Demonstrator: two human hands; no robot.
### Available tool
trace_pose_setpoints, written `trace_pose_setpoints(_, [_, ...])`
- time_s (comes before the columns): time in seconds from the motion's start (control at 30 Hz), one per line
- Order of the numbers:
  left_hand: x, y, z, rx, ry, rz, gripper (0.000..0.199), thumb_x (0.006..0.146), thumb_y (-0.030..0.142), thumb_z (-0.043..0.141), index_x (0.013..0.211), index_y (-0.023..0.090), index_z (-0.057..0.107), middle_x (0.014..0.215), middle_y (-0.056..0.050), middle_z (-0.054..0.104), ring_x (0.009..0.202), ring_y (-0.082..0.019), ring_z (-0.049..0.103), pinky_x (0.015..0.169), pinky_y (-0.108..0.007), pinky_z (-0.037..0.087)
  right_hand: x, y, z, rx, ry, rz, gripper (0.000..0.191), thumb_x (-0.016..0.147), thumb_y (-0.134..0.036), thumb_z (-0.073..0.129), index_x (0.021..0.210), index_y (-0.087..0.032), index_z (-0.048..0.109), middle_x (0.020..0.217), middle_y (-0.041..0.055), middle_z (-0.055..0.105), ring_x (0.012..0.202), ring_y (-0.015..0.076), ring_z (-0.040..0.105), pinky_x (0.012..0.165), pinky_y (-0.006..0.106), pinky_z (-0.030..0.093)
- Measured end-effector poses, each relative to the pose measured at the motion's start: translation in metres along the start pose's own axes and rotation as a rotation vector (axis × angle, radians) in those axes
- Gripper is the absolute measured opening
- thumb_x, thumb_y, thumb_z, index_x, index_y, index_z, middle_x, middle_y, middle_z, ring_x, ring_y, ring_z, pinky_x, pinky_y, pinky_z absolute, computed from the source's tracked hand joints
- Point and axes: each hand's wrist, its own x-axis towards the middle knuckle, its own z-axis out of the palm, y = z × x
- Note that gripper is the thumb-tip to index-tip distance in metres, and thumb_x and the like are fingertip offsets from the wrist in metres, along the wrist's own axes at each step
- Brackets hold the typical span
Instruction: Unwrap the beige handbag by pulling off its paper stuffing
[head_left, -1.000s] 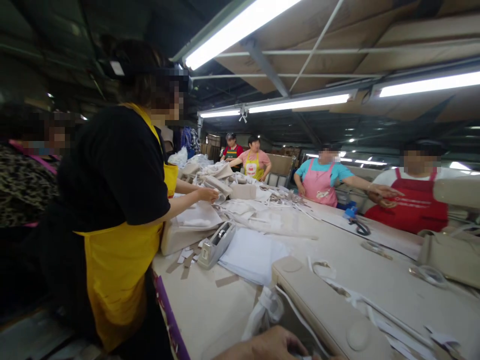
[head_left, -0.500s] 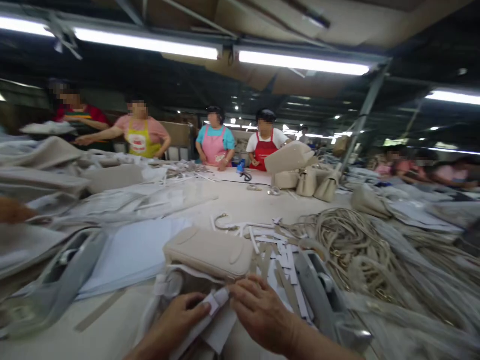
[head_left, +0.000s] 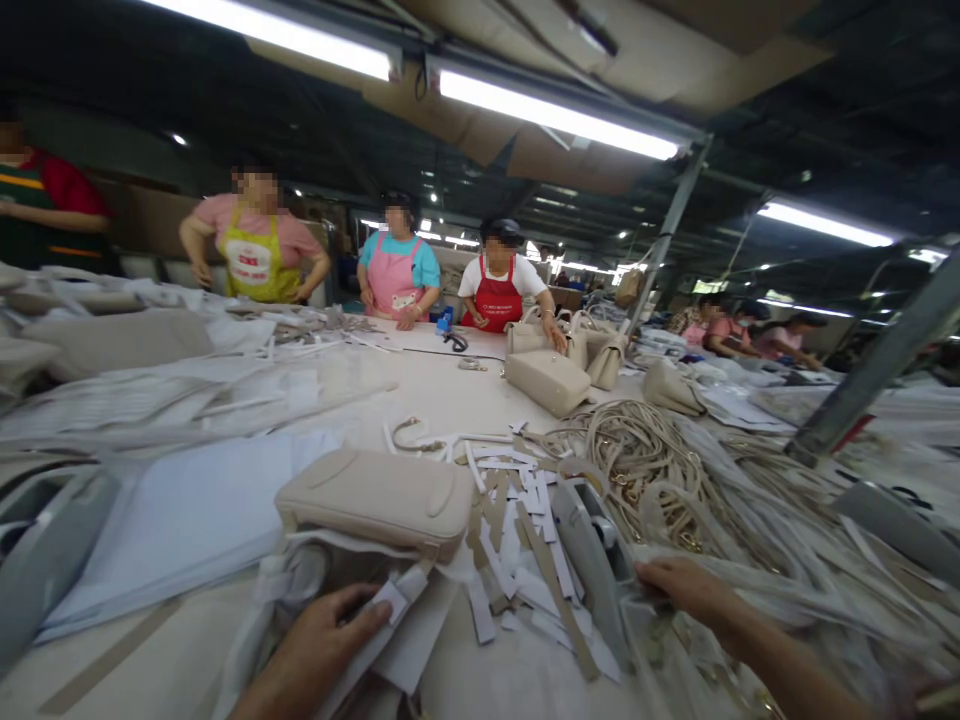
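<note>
My left hand (head_left: 322, 640) is closed on a white-wrapped strap (head_left: 397, 597), thumb on top, at the near side of a beige handbag (head_left: 375, 495). The bag lies on its side with white wrapping (head_left: 300, 570) under its near edge. Off to the right, my right hand (head_left: 686, 590) is at the near end of a grey tape dispenser (head_left: 592, 540). Its fingers are pinched together; what they hold, if anything, is too small to make out. Cut paper and beige strips (head_left: 525, 540) lie between the bag and the dispenser.
Coiled beige straps (head_left: 645, 460) with gold clips are heaped at the right. White sheets (head_left: 195, 520) and another tape dispenser (head_left: 60, 550) lie at the left. Several finished handbags (head_left: 547, 380) stand at the back, where a co-worker in a red apron (head_left: 499, 300) reaches toward them.
My right hand has left the wrapped strap and moved right to the tape dispenser. My left hand keeps its hold. The view has turned right; the red-aproned co-worker's hand is now on a bag.
</note>
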Motion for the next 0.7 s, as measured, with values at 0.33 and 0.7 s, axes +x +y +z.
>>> trace_pose_setpoints(0.33, [-0.004,0.003,0.000,-0.021,-0.013,0.005,0.044,0.071,0.051,0.057,0.099,0.019,0.067,0.100,-0.001,0.071,0.099,-0.026,0.061,0.083,-0.028,0.048,-0.011,-0.009,0.009,0.363,-0.013,0.073,0.036,0.063,-0.049,0.054,0.065,-0.014,0.060,0.068,0.0036,0.063,0.070,0.0184,0.054,0.068,0.030,0.037])
trace_pose_setpoints(0.7, [-0.005,-0.001,0.002,-0.012,-0.001,-0.034,0.046,0.072,0.055,0.056,0.099,0.019,0.065,0.091,0.000,0.072,0.088,-0.023,0.065,0.074,-0.024,0.051,-0.059,0.011,-0.004,0.068,0.126,-0.028,0.034,0.070,-0.051,0.046,0.058,-0.020,0.053,0.059,0.0012,0.059,0.060,0.0167,0.054,0.060,0.029,0.040])
